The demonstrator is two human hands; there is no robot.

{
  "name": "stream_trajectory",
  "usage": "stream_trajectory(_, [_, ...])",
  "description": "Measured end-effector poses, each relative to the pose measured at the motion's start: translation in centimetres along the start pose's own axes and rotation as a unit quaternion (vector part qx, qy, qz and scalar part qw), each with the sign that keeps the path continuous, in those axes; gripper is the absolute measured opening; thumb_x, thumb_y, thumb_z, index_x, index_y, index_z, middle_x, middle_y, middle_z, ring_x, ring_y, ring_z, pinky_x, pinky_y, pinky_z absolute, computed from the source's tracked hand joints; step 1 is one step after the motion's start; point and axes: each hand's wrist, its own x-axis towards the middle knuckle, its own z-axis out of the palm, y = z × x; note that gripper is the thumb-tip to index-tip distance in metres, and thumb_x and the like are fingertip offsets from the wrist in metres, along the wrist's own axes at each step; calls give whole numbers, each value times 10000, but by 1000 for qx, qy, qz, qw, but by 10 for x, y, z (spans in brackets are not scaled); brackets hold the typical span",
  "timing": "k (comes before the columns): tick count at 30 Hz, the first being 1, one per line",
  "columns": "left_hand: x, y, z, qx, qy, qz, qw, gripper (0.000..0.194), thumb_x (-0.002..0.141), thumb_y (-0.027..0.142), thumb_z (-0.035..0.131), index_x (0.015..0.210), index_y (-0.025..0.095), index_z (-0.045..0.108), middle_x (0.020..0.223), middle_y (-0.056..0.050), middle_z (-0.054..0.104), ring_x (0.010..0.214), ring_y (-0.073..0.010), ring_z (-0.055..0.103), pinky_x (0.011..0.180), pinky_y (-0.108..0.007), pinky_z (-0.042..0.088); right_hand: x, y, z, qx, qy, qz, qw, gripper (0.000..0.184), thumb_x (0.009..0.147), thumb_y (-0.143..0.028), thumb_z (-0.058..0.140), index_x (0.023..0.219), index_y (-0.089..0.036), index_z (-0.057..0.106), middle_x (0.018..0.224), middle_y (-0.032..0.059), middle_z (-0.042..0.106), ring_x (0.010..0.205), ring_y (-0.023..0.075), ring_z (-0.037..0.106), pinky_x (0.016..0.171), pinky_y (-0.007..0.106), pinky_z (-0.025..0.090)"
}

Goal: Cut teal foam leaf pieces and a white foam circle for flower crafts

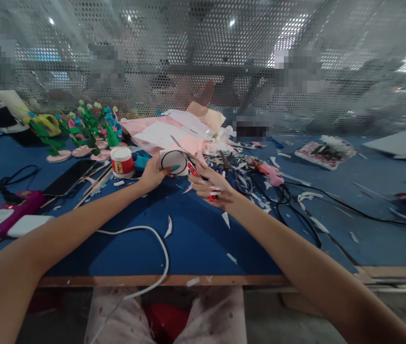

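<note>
The left hand pinches a white paper piece with a black curve, at the frame's centre; the right hand grips red-handled scissors beside it. Scraps litter the blue worktop. Behind, across the upper frame, stands a perforated metal screen.

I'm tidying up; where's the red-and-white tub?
In the head view, the tub stands left of centre, between the black phone and the left hand.

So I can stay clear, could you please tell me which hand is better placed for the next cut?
Probably the right hand: it holds the red-handled scissors beside the white piece, while the left hand grips that piece.
</note>
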Motion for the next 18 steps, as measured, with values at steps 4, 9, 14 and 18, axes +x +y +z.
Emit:
stream_trajectory(4, [-1, 1, 0, 1, 2, 1, 1000, 544, 615, 315, 723, 1074, 157, 477, 979, -64, 596, 813, -207, 618, 594, -356, 584, 0, 0, 0, -6, -11, -8, 1000, 417, 979, -177, 132, 1340, -314, 289, 461, -110, 287, 271, 28, 101, 267, 89, 136])
stream_trajectory(9, [1, 1, 1, 7, 30, -15, 999, 489, 601, 278, 726, 1024, 163, 507, 921, -43, 600, 726, -172, 608, 568, -338, 579, 1, 2, 4, -27, -5, -24, 999, 466, 975, -166, 159, 1413, -327, 169, 446, -110, 330, 257, 33, 162, 262, 83, 185])
stream_trajectory(14, [2, 0, 1, -24, 67, -30, 997, 537, 582, 279, 737, 1049, 171, 495, 948, -57, 615, 757, -197, 621, 603, -382, 584, 3, 4, 5, -47, 4, -27, 999, 492, 969, -181, 210, 1430, -340, 144, 450, -110, 337, 253, 31, 188, 260, 83, 196])
stream_trajectory(18, [2, 2, 0, -35, 68, -32, 997, 561, 577, 340, 752, 1049, 180, 494, 960, -62, 620, 767, -197, 623, 622, -375, 581, 2, 6, 4, -65, 6, -33, 997, 509, 963, -186, 237, 1439, -330, 130, 450, -110, 354, 250, 32, 199, 259, 88, 211])
